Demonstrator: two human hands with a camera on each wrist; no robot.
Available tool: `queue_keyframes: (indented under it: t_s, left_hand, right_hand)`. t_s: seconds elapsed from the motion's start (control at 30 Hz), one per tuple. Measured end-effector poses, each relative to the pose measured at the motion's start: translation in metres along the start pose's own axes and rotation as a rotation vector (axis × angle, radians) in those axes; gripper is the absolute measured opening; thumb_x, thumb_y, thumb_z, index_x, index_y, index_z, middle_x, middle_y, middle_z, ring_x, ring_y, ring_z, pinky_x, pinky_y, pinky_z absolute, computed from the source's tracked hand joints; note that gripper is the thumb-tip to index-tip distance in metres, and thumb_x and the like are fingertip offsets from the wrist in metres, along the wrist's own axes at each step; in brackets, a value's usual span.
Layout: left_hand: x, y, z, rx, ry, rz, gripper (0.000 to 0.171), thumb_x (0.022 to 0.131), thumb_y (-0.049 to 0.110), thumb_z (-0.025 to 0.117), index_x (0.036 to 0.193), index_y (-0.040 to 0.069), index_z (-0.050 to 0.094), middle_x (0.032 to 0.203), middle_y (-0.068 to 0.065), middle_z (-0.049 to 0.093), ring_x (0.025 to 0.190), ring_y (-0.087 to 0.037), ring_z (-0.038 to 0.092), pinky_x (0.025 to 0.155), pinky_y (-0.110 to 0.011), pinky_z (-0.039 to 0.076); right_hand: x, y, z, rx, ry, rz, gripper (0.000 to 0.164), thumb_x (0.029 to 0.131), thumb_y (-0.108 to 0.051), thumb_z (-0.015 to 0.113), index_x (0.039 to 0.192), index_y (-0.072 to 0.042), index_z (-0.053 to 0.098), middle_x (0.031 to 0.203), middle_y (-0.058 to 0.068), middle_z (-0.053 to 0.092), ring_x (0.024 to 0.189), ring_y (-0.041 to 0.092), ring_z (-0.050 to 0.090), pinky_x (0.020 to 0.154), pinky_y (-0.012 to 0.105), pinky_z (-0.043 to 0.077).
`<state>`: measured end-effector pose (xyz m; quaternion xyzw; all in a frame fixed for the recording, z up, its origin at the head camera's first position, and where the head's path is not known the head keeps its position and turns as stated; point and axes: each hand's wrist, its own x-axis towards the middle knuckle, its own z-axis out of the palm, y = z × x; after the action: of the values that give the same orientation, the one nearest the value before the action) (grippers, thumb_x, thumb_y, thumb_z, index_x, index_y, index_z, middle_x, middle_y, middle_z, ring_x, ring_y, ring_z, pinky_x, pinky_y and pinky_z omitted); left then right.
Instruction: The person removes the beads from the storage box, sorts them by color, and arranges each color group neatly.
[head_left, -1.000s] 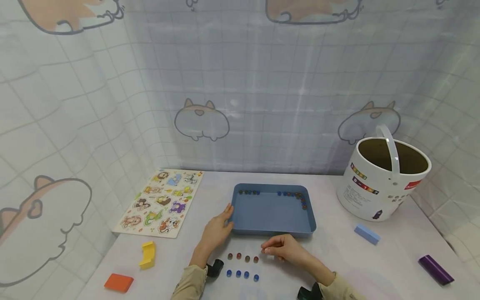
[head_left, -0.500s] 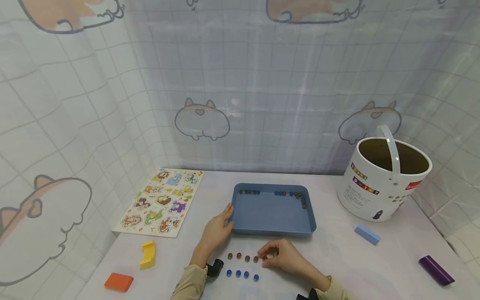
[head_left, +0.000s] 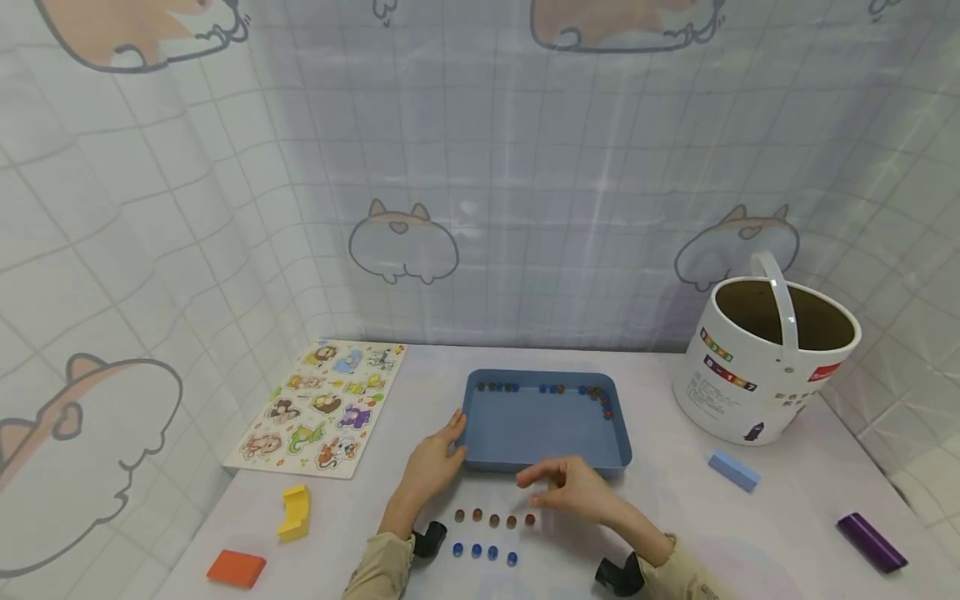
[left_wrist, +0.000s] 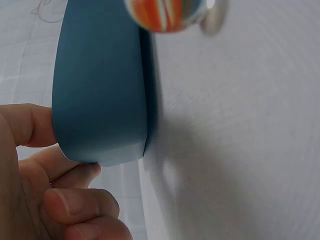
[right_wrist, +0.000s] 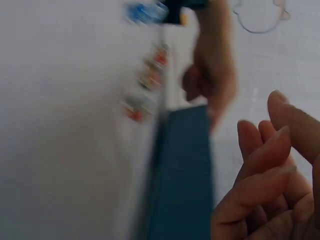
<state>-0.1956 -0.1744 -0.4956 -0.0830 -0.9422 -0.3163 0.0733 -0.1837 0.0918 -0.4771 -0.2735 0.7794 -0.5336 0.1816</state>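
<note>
Blue tray (head_left: pixel 542 429), long axis crosswise, left hand (head_left: pixel 432 463) touching

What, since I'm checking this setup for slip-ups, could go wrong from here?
The right hand hovers close to the reddish-brown marbles, so it might knock one out of line. A loosened one could roll among the blue marbles lined up nearby. The left hand touches the tray; a nudge might set the marbles inside rolling.
</note>
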Motion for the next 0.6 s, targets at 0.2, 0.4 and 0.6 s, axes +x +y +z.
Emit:
queue_keyframes:
  t_s: [0.2, 0.4, 0.6]
  left_hand:
    - [0.000, -0.001, 0.001, 0.003, 0.003, -0.010, 0.054, 0.091, 0.018, 0.059, 0.142, 0.005, 0.048, 0.152, -0.006, 0.042, 0.131, -0.033, 0.051, 0.103, -0.052, 0.045]
    - [0.000, -0.001, 0.001, -0.008, 0.004, -0.010, 0.053, 0.091, 0.017, 0.058, 0.141, 0.003, 0.048, 0.152, -0.007, 0.042, 0.132, -0.033, 0.050, 0.104, -0.052, 0.044]
    - [0.000, 0.001, 0.001, -0.003, -0.008, -0.019, 0.054, 0.091, 0.017, 0.057, 0.141, 0.003, 0.047, 0.152, -0.007, 0.042, 0.132, -0.033, 0.050, 0.105, -0.052, 0.043]
  right_hand:
    - [0.020, -0.027, -0.039, -0.073, 0.021, -0.042, 0.033, 0.089, -0.022, 0.068, 0.118, -0.006, 0.069, 0.115, 0.019, 0.069, 0.060, 0.013, 0.055, 0.057, 0.028, 0.050]
    - [0.056, -0.036, -0.082, -0.091, 0.106, -0.014, 0.035, 0.092, -0.029, 0.065, 0.120, -0.009, 0.068, 0.120, 0.015, 0.068, 0.074, 0.013, 0.061, 0.069, 0.034, 0.054]
    - [0.088, -0.018, -0.105, -0.081, 0.158, 0.071, 0.034, 0.094, -0.028, 0.063, 0.121, -0.008, 0.067, 0.121, 0.014, 0.068, 0.086, 0.020, 0.065, 0.086, 0.046, 0.055]
